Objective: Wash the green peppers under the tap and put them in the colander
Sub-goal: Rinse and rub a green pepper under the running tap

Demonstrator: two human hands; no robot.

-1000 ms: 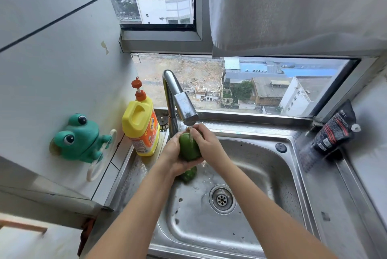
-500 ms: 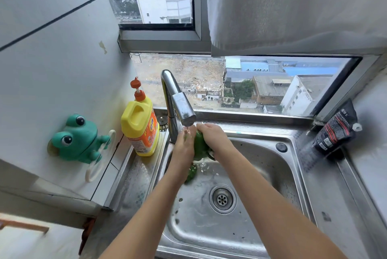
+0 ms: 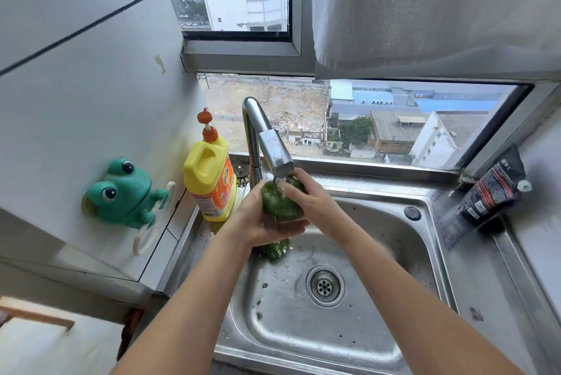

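Both hands hold one glossy dark green bell pepper (image 3: 280,203) right under the spout of the curved chrome tap (image 3: 267,138), with water running onto its top. The left hand (image 3: 261,223) cups it from below and the left side, fingers curled under it. The right hand (image 3: 309,195) wraps over its top right side. The pepper is above the back-left part of the stainless steel sink (image 3: 364,329), off the basin floor. A second green pepper (image 3: 274,248) lies on the basin floor just under the left hand, partly hidden, left of the round drain (image 3: 324,285). A yellow detergent bottle with an orange pump (image 3: 209,177) stands at the sink's back-left corner, beside the tap. A green frog-shaped holder (image 3: 124,192) is stuck on the left wall. A black pouch with a white cap (image 3: 491,189) leans at the desk's back-right corner.
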